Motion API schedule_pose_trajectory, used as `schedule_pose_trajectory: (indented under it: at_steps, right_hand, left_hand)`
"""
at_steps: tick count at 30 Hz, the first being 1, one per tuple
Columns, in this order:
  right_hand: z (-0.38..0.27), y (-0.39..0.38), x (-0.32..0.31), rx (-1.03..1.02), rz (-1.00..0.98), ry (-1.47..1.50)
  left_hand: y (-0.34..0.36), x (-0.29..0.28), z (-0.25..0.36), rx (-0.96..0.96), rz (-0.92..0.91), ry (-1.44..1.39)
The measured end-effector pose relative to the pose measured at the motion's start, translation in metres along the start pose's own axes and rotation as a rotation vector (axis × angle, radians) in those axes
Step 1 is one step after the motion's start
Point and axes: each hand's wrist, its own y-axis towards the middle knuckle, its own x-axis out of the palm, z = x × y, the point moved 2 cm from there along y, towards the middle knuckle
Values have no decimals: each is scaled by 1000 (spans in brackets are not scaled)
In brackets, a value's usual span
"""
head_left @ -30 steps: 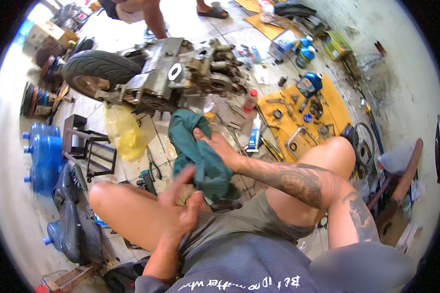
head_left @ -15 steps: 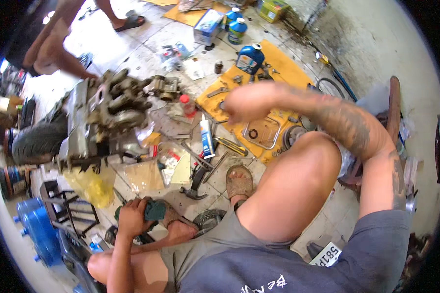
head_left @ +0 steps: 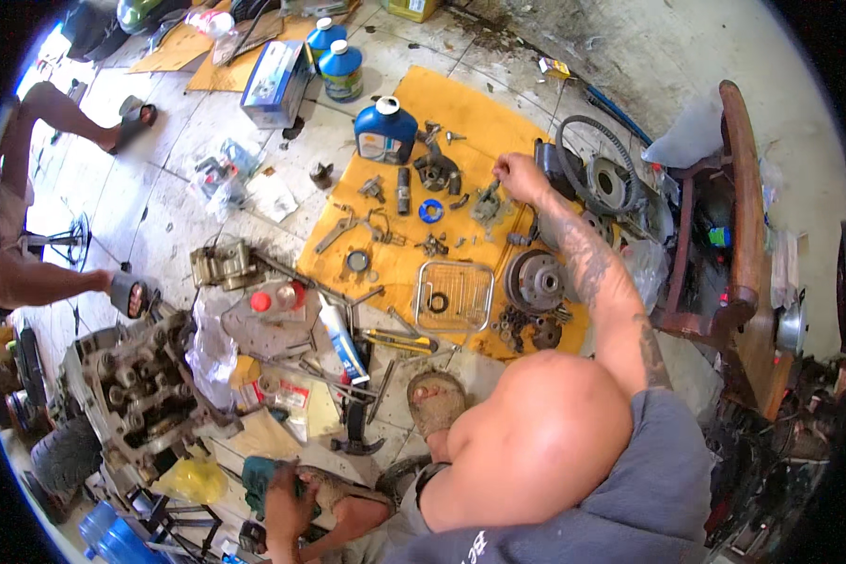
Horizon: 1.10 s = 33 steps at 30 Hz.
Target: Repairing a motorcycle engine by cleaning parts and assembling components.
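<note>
The left hand (head_left: 289, 505) grasps a green cloth (head_left: 258, 481) beside the left foot (head_left: 340, 493). The right hand (head_left: 524, 180) has its fingers drawn together at a metal part (head_left: 486, 209) on the yellow sheet (head_left: 479, 108); whether they grip it, I cannot tell.

Green cloth (head_left: 258, 478) partly hidden by left hand (head_left: 288, 506), co-worker's 2 legs (head_left: 45, 280) cut off at left

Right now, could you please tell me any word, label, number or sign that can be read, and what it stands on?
Dark shirt: white lettering, only a fragment showing; I won't copy print out.
Nearest blue bottle: label too blurred to read.
White tube: print too small to read.
Box: print too blurred.
</note>
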Motion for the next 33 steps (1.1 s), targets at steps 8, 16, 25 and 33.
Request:
schedule_pose_trajectory:
  at_steps: [8,16,25,33]
  right_hand:
    - [10,70,4,-6,163,96]
    - [-58,139,38,-385,52,-93]
    - [-78,160,58,-101,-46,-236]
    - [-78,170,73,-95,11,-393]
  left_hand:
    - [26,39,23,135,-122,72]
    - [31,35,25,41,-125,116]
    - [31,37,34,-8,-99,13]
    - [16,44,42,-91,-59,9]
